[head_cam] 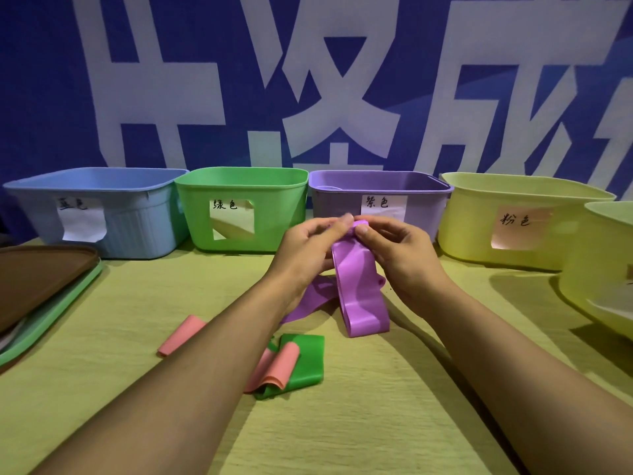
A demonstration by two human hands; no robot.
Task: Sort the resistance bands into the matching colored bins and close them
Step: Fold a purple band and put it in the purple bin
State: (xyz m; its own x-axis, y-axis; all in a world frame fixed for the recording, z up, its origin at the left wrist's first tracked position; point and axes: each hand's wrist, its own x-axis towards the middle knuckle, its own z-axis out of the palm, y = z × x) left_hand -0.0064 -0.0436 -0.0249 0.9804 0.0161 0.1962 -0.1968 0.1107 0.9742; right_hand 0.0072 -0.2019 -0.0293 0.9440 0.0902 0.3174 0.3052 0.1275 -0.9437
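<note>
Both hands up in front of the bins, and between them a wide purple rubber resistance band [356,269]. The left hand [308,248] and the right hand [400,252] each pinch its top edge between thumb and fingers, thumbs almost meeting. The loop hangs down from there, its lower end resting on the yellow-green tablecloth [342,423]. It sits right in front of the purple plastic bin [421,214], open on top.

On the cloth nearer the body lies a folded green band [308,365] with a pink band [277,368] draped over it. A second pink band [178,337] shows left of the left forearm.

Along the back: light blue ribbed bin [137,231], green bin [274,217], then purple, then pale yellow bin [466,231], each with a handwritten paper label. Another pale yellow bin [589,279] stands far right. Far left, a brown lid [41,275] is stacked on a green lid [51,320].
</note>
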